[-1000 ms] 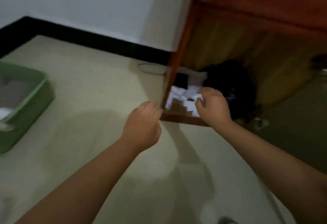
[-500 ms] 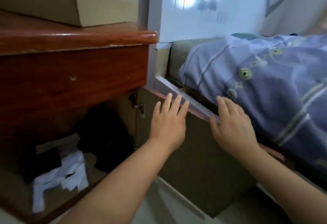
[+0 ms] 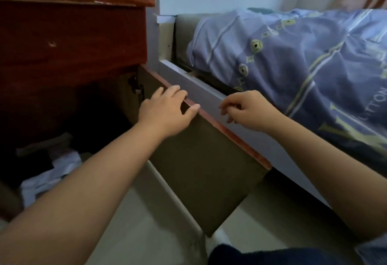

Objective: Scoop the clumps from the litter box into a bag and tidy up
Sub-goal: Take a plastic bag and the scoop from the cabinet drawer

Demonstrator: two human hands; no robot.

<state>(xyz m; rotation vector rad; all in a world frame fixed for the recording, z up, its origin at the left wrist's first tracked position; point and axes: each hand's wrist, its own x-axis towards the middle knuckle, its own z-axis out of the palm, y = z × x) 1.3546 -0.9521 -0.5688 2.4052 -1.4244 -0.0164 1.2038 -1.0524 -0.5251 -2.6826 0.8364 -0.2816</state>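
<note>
Leftmost, a red-brown wooden cabinet [image 3: 73, 40] stands with its lower compartment open, dark inside, where crumpled white papers or bags [image 3: 48, 176] lie on the floor of it. Its door [image 3: 205, 164] swings out toward the camera, hinged at the cabinet's right edge. The left hand [image 3: 165, 112] rests on the door's top edge, fingers curled over the reddish rim and thumb laid along it, gripping it. Just beside it, the right hand [image 3: 249, 109] hovers over the same rim with fingers loosely curled, holding nothing. Further right lies a bed [image 3: 209, 99] with a purple patterned quilt [image 3: 303, 63]. Neither litter box nor scoop is in view
</note>
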